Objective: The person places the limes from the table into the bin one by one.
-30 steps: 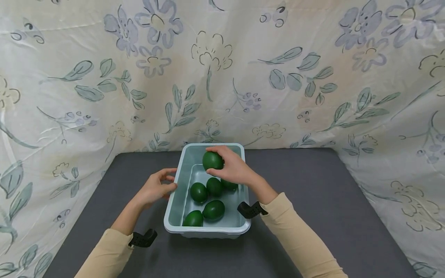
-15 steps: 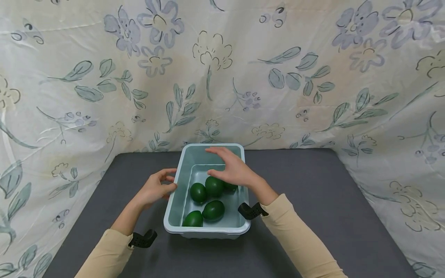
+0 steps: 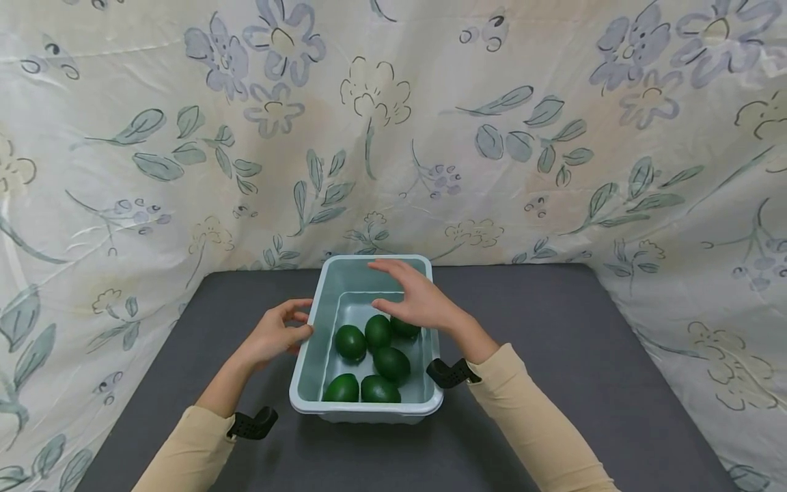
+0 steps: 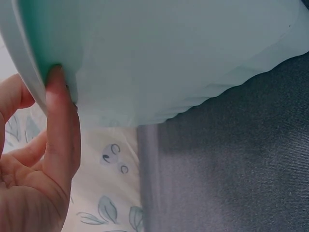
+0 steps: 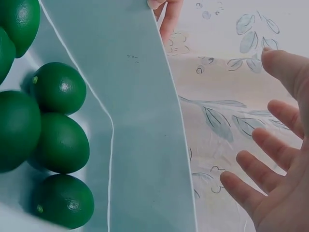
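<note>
Several glossy dark green avocados (image 3: 350, 343) lie in a pale blue-green plastic bin (image 3: 363, 408), mostly in its near half. One at the right (image 3: 404, 328) is partly covered by my right hand. In the right wrist view, avocados (image 5: 62, 146) sit against the bin's inner wall, some showing a small pale stem spot. My left hand (image 3: 283, 331) holds the bin's left rim; in the left wrist view its fingers (image 4: 60, 113) press the outer wall below the lip. Over the bin's right back part hovers my right hand (image 3: 415, 297), fingers spread, holding nothing.
Under the bin is a dark grey table (image 3: 522, 410). Behind it hangs a white curtain (image 3: 393, 137) printed with flowers and leaves. Each wrist wears a black strap-on camera mount (image 3: 253, 422).
My right hand let go of an avocado, which dropped into the bin and came to rest among the near ones; a front avocado shifted toward the near wall. My left hand stays put.
</note>
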### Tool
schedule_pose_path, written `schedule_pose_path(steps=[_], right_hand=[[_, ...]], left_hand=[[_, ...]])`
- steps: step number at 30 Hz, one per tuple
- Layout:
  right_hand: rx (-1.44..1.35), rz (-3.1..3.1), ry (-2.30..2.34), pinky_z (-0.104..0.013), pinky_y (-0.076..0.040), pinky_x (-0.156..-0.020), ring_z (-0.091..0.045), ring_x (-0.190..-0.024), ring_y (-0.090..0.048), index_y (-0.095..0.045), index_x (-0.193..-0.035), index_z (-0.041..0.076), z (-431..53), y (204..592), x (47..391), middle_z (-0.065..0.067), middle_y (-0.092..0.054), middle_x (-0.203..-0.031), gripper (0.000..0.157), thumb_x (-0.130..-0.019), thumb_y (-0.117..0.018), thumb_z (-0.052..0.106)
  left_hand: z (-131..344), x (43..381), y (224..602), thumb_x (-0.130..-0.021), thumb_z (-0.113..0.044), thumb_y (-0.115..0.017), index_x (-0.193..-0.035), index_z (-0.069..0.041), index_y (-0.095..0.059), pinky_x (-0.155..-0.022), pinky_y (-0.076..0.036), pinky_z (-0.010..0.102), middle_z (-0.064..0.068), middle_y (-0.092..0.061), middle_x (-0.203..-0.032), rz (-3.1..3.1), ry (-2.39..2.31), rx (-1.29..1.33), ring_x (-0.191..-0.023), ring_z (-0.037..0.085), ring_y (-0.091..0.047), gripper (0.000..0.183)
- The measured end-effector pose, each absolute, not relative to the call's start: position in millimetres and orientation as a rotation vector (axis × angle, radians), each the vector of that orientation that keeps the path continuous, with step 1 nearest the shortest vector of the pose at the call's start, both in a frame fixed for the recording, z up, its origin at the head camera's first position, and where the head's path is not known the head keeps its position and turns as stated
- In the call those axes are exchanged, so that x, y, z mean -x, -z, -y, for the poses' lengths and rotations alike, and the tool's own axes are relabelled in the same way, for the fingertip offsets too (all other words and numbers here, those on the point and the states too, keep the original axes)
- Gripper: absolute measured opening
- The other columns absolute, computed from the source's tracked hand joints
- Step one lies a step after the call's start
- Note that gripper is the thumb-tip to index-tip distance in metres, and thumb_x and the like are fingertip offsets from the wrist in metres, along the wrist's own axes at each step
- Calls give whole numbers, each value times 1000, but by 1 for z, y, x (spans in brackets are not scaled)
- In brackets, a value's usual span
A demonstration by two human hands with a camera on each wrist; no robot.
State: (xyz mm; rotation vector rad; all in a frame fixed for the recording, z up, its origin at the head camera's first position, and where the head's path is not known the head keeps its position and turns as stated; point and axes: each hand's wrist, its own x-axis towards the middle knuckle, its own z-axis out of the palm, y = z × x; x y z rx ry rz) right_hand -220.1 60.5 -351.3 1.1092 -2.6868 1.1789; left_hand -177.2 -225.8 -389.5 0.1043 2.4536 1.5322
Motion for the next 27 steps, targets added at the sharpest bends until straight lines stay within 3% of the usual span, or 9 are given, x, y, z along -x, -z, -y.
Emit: schedule_pose_path(steps=[9,21,27], right_hand=[[-1045,2628,-1236,-39,-43,-95,-20,-117,-50,-50,-131,15,-75,345,216,1,-51,-130,47,-88,-63,26],[-963,2599,-1146,-39,-46,-91,-19,-110,-54,-56,-124,14,-110,348,215,-1,-58,-119,37,-88,-62,22],[-869,2650,-1091,-37,-44,-95,-20,-112,-54,-55,-124,15,-133,354,216,0,-56,-121,36,-90,-60,25]], left_hand=[[224,178,387,-86,-11,-59,-139,-7,-36,-61,-55,38,21,-50,-114,-2498,-1465,-148,-82,22,-61,57],[223,178,370,-86,-13,-59,-136,0,-39,-57,-54,30,25,-51,-119,-2642,-1234,-305,-82,20,-63,55],[223,179,359,-86,-14,-60,-132,2,-44,-67,-53,36,22,-53,-119,-2796,-1018,-407,-93,29,-60,51]])
